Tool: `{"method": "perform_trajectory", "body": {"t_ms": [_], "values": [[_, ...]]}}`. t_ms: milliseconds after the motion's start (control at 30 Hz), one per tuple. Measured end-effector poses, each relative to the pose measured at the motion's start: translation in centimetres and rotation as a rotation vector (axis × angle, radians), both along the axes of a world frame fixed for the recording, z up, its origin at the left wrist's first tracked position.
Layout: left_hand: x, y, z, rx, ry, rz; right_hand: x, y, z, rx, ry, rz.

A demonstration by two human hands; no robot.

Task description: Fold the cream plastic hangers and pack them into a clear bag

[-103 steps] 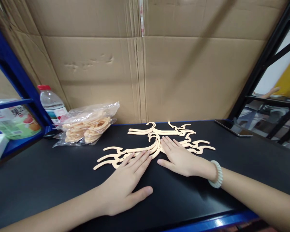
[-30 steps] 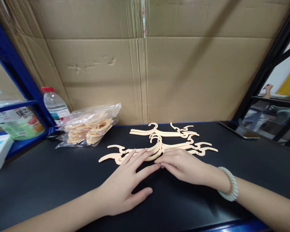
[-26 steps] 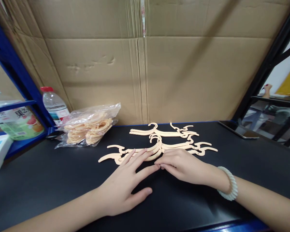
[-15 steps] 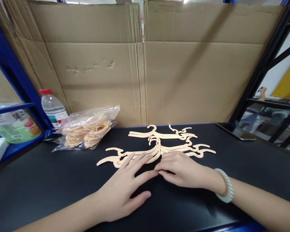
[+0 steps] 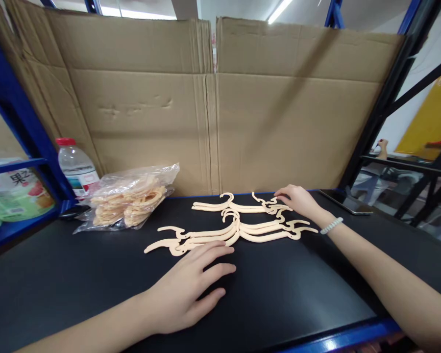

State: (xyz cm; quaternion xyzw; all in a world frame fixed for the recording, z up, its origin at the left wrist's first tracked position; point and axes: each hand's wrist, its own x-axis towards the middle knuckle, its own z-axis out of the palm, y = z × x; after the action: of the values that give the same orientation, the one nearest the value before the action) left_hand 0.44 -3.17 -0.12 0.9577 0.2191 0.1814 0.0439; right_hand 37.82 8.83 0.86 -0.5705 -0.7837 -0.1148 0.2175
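- My left hand (image 5: 187, 289) is resting at the near edge of the front hangers (image 5: 262, 239), fingers loosely spread, gripping nothing.
- My right hand (image 5: 302, 202) is hanging at the rear hangers' (image 5: 248, 209) right end; fingers part-curled, can't tell if pinching.
- Both hanger groups are lying on the table (image 5: 279, 279).
- Clear bag (image 5: 132, 198) is sitting left, beside a bottle (image 5: 77, 166).

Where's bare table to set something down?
Black tabletop is bare between left hand and right forearm, and between filled plastic bag and left forearm. Crowded: back middle, loose clothes hangers, right hand at their far-right end.
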Motion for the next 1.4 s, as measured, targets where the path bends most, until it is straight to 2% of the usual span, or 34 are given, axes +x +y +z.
{"method": "perform_trajectory", "body": {"t_ms": [100, 267, 500, 667, 767, 833, 933, 1000, 1033, 1100, 1200, 1300, 1400], "values": [[0.0, 0.1, 0.2, -0.007, 0.014, -0.019, 1.4, 1.3, -1.0, -0.048, -0.048, 0.035], [0.1, 0.1, 0.7, -0.031, 0.069, -0.043, 1.2, 2.2, -2.0, -0.125, -0.109, 0.094], [0.0, 0.1, 0.8, -0.049, 0.055, -0.05, 2.2, 2.1, -1.9, -0.119, -0.081, 0.007], [0.2, 0.2, 0.9, -0.129, -0.041, -0.071, 2.4, 1.7, -1.3, -0.041, 0.014, -0.02], [0.7, 0.0, 0.8, -0.301, -0.212, -0.03, 0.4, 0.5, -0.1, 0.032, 0.074, 0.014], [1.2, -0.2, 0.8, -0.532, -0.376, 0.062, -2.4, -1.1, 0.8, 0.093, 0.131, 0.096], [1.8, -0.3, 0.9, -1.025, -0.639, 0.156, -8.1, -4.8, 1.8, 0.226, 0.302, 0.523], [2.0, -0.4, 1.0, -1.293, -0.763, 0.147, -11.7, -7.5, 2.0, 0.272, 0.29, 0.717], [2.1, -0.5, 1.1, -1.372, -0.797, 0.129, -13.2, -8.8, 2.0, 0.277, 0.249, 0.778], [2.2, -0.6, 1.2, -1.443, -0.813, 0.091, -15.3, -10.7, 2.0, 0.314, 0.144, 0.834], [2.3, -0.7, 1.2, -1.464, -0.808, 0.089, -16.3, -11.9, 2.0, 0.321, 0.079, 0.893], [2.3, -0.6, 1.1, -1.46, -0.862, 0.128, -15.6, -11.0, 1.9, 0.295, 0.117, 0.921], [2.1, -0.3, 0.8, -1.444, -0.929, 0.186, -13.5, -8.6, 1.4, 0.235, 0.204, 0.8]]}}
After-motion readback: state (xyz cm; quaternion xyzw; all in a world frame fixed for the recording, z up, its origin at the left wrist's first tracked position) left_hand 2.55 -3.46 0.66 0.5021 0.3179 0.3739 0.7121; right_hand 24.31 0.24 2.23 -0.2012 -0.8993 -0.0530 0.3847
